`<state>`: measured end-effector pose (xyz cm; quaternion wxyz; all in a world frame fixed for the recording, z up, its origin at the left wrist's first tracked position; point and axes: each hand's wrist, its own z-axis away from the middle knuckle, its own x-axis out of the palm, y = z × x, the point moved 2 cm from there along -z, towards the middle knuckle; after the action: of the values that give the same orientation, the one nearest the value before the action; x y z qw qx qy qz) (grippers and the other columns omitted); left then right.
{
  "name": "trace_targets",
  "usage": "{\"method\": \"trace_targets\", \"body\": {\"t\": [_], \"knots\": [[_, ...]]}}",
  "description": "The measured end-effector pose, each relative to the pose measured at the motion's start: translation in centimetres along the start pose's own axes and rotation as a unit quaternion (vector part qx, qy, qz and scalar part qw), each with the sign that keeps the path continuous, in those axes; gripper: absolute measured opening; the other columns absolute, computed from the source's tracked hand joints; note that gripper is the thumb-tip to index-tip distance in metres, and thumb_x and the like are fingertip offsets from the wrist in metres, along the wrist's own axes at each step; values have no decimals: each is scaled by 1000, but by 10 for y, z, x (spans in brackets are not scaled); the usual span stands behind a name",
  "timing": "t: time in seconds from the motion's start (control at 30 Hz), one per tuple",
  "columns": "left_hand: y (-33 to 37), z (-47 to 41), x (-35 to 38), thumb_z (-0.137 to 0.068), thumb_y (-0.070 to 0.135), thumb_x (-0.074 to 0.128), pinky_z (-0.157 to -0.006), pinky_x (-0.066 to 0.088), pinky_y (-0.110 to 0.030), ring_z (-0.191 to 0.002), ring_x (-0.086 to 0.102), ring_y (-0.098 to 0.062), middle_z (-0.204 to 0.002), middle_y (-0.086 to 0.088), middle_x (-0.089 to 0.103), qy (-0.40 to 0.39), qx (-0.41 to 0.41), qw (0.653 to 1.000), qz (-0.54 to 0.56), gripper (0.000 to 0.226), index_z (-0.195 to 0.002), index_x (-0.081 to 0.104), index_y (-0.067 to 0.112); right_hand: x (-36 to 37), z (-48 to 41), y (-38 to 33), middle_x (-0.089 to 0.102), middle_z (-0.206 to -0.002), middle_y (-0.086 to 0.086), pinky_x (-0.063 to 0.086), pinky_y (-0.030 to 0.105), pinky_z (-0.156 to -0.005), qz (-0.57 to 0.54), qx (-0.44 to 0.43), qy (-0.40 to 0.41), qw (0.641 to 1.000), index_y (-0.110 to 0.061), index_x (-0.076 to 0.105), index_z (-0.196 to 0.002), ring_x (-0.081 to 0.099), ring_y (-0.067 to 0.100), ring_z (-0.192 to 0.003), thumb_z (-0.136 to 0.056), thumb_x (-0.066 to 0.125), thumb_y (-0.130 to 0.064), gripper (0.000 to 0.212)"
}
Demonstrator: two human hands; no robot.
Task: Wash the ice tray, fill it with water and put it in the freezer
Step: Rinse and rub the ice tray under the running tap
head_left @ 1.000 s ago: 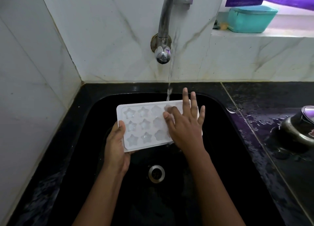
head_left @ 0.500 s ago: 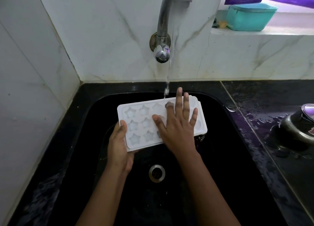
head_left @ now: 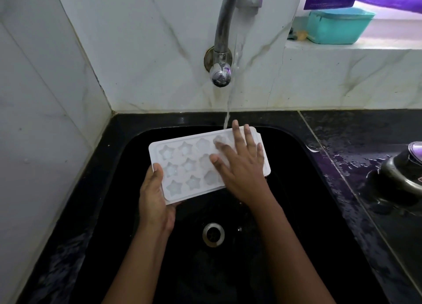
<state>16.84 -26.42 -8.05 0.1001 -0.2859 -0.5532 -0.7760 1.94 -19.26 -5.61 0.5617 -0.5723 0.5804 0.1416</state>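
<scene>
A white ice tray with star-shaped cups is held tilted over the black sink. My left hand grips its near left corner, thumb on top. Flat on the tray's right half lies my right hand, fingers spread, covering several cups. A thin stream of water falls from the steel tap onto the tray's far edge, just beside my right fingertips.
The drain lies below the tray in the sink. A wet black counter runs to the right, with a dark metal vessel on it. A teal tub stands on the marble ledge at the back right. Marble walls close the left and back.
My right hand has slid back and forth over the tray's right half, ending a little farther right than half a second ago. The left hand's grip is unchanged and water keeps running.
</scene>
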Motion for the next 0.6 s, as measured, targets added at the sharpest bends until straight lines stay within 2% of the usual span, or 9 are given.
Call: {"method": "trace_targets", "body": {"t": [0.1, 0.17, 0.33, 0.47, 0.53, 0.6], "knots": [[0, 0, 0, -101, 32, 39, -65, 59, -39, -92, 71, -19, -102, 1, 74, 4, 7, 1000, -4, 25, -110, 62, 25, -12, -1, 4, 27, -155, -2, 10, 46, -113, -63, 44, 121, 990, -25, 67, -98, 10, 15, -146, -88, 30, -57, 50], [0, 0, 0, -102, 33, 39, -65, 59, -39, -92, 71, -18, -102, 3, 74, 13, 8, 1000, 4, 25, -110, 61, 27, -14, 0, 6, 33, -152, -1, 15, 49, -111, -51, 39, 142, 988, -24, 67, -91, 16, 17, -144, -87, 36, -51, 41], [-2, 1, 0, -102, 34, 39, -67, 59, -41, -97, 70, -21, -107, 0, 73, 24, -6, 999, 42, 27, -114, 61, 25, -1, 2, 8, 12, -159, -2, 9, 51, -112, -15, -15, 56, 998, -28, 68, -101, -1, 16, -146, -83, 37, -55, 45], [-6, 3, 4, -102, 35, 39, -72, 58, -44, -98, 70, -22, -108, -2, 73, 16, -13, 999, 42, 29, -118, 60, 23, 4, 6, 4, 1, -160, 1, 2, 55, -113, 58, 7, 68, 996, -27, 64, -109, -9, 18, -146, -87, 31, -59, 51], [-7, 4, 6, -102, 34, 40, -69, 59, -43, -97, 71, -23, -106, -4, 74, 15, -21, 998, 54, 30, -121, 58, 20, 7, 6, -1, -13, -158, -4, -5, 51, -113, 67, 0, 29, 997, -27, 56, -119, -23, 11, -142, -86, 26, -64, 58], [-7, 3, 5, -102, 33, 40, -69, 59, -43, -96, 71, -24, -105, -4, 74, 22, -20, 998, 56, 30, -120, 59, 19, 7, 5, -2, -17, -157, -9, -13, 47, -112, 48, -8, -1, 999, -27, 54, -124, -30, 7, -139, -85, 23, -67, 64]]}}
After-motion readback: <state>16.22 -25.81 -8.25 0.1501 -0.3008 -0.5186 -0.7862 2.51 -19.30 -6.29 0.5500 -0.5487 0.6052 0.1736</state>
